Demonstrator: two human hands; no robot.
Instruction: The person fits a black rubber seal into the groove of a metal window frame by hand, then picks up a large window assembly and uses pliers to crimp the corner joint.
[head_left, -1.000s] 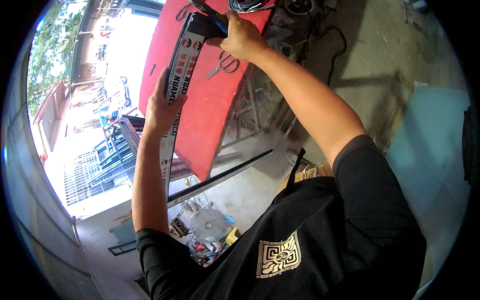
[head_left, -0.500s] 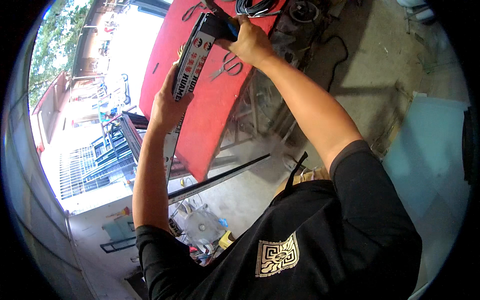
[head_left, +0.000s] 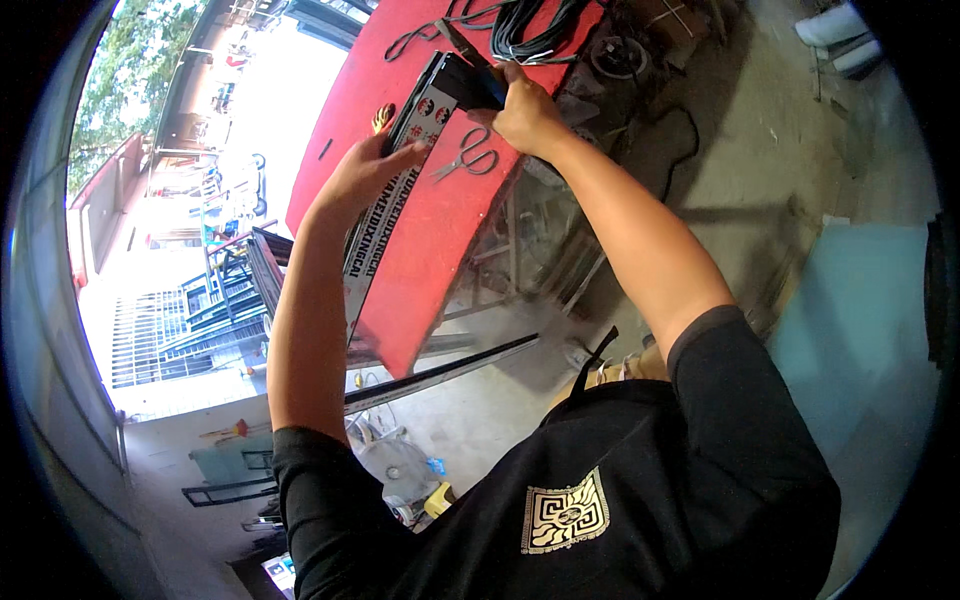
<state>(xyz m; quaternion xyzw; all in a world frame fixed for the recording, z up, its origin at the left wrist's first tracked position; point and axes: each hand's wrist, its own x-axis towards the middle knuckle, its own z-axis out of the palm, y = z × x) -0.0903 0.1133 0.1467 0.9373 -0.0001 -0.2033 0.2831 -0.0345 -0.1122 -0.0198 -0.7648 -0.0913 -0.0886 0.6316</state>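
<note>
A long dark metal profile [head_left: 385,215], its face covered by white printed film, lies lengthwise along the left side of the red tabletop [head_left: 420,265]. Around its upper part is my left hand [head_left: 362,178], thumb across the printed face and the other fingers mostly hidden. At the profile's far end, my right hand [head_left: 525,112] is closed on a dark hand tool [head_left: 463,45] with blue on its handle; its exact kind is unclear. Grey scissors [head_left: 468,158] lie just below the right hand. Beside the profile rests a small yellow-and-black object [head_left: 383,117].
A coil of black cable [head_left: 530,35] sits at the table's far edge. Another dark profile [head_left: 450,370] slants below the near corner. A round bucket-like container [head_left: 618,57] stands on the floor beyond the table. Large bluish sheets [head_left: 850,320] are at right, stacked frames [head_left: 215,310] at left.
My left hand has slid farther up along the profile, uncovering more print below it. My right hand keeps the tool at the profile's end. The whole view has shifted slightly.
</note>
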